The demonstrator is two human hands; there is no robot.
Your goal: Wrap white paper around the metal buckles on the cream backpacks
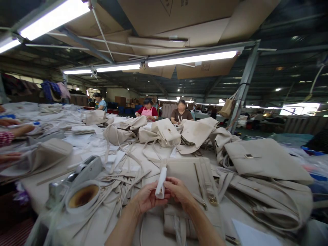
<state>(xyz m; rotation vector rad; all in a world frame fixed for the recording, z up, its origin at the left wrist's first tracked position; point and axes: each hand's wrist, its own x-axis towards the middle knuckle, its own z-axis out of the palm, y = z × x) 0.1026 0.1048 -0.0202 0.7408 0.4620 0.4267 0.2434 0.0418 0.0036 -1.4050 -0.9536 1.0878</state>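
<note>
Both my hands meet low in the middle of the head view, around a small white wrapped roll (161, 181) of paper or thin foam. My left hand (147, 198) cups its lower end with curled fingers. From the other side, my right hand (178, 192) pinches it. What lies inside the wrap is hidden. Under and beyond the hands lies a beige bag (183, 169) with a zip and a gold buckle on its right side. A smaller beige piece (170, 220) with clear plastic on it sits below my right wrist.
Left of my hands are loose beige straps (128, 182), a tape roll (83, 196) and a grey metal device (88, 169). Beige bags (263, 159) pile up right and behind. Another person's hands (22, 130) work at far left; co-workers (181, 114) sit across the table.
</note>
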